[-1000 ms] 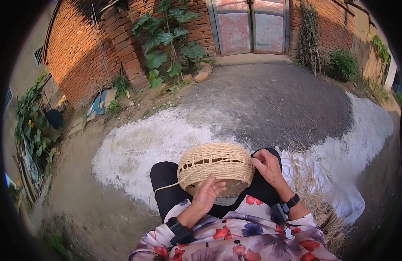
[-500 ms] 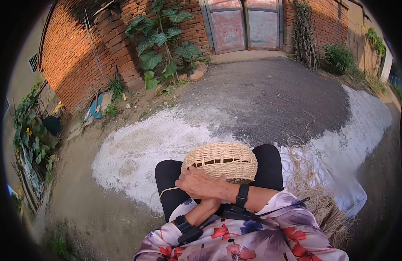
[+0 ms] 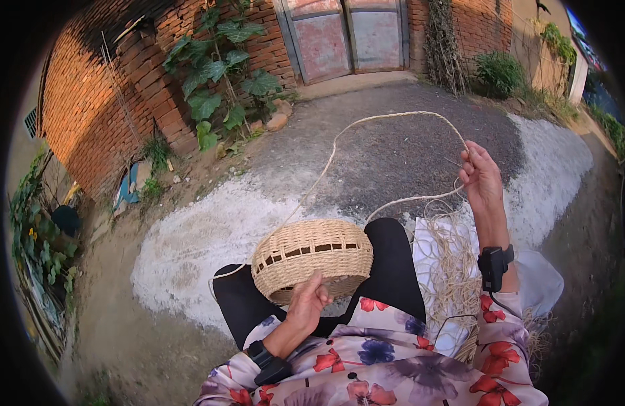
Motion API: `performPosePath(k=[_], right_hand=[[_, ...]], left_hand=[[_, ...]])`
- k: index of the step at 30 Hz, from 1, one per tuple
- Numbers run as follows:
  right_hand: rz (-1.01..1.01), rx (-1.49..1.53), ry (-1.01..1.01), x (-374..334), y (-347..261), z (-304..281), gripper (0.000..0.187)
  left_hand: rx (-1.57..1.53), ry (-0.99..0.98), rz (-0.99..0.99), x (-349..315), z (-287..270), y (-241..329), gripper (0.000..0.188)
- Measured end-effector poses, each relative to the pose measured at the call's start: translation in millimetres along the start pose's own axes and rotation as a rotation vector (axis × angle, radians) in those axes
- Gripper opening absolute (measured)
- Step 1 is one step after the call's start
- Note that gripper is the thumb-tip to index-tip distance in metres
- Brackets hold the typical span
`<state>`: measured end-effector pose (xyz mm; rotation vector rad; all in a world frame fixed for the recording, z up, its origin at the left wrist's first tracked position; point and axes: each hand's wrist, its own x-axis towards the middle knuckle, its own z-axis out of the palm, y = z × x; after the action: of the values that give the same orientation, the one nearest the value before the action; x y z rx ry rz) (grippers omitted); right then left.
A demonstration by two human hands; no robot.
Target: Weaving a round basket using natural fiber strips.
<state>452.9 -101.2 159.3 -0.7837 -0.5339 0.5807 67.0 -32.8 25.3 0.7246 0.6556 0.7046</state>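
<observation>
A round woven straw basket [image 3: 312, 254] rests on its side across my lap, with a row of gaps around its wall. My left hand [image 3: 307, 301] grips the basket's near rim, the fingertips showing against the weave. Out to the right and raised, my right hand [image 3: 480, 172] pinches a pale straw cord [image 3: 393, 116]. The cord runs in a wide loop from that hand to the basket's left side. A second stretch of cord trails from below the right hand back toward my right knee.
A heap of loose cord [image 3: 451, 260] lies on white cloth [image 3: 427, 237] to my right. Whitish and dark ground [image 3: 420, 155] spreads ahead. Beyond are a brick wall [image 3: 102, 101], a leafy vine [image 3: 214, 74] and a worn double door [image 3: 349, 40].
My right hand has moved from the basket out to the right and up, drawing the cord into a loop. My left hand now shows at the basket's near rim.
</observation>
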Motion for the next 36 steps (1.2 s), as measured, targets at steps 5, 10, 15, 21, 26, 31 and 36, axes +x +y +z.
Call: performPosePath(k=[5,10,15,21,26,31,36], right_hand=[[0.396,-0.021,-0.190,-66.9,81.6,21.9,0.013],[0.445,-0.228,-0.437,-109.3,139.7,54.7,0.012],[0.243,-0.464,-0.529,-116.8,152.8,62.6,0.013],[0.276,-0.417,-0.556,-112.5,156.1,65.9,0.013],[0.200,-0.638,-0.623,-117.2,153.7,58.2,0.010],[-0.249,-0.981,-0.601,-120.2,155.3,68.0,0.007],[-0.285,-1.162,-0.579,-116.6,153.4,79.8,0.009]], left_hand=[[0.071,-0.004,0.064,6.2,2.6,4.9,0.018],[0.162,-0.030,-0.015,16.5,-21.9,-3.3,0.018],[-0.045,-0.029,0.051,62.9,-31.5,-25.0,0.030],[-0.114,-0.152,0.035,88.0,-30.5,-30.7,0.043],[-0.057,-0.174,0.038,95.5,-38.6,-36.9,0.039],[-0.084,-0.189,0.049,102.8,-43.2,-46.8,0.044],[-0.049,-0.221,0.133,104.5,-46.6,-54.9,0.047]])
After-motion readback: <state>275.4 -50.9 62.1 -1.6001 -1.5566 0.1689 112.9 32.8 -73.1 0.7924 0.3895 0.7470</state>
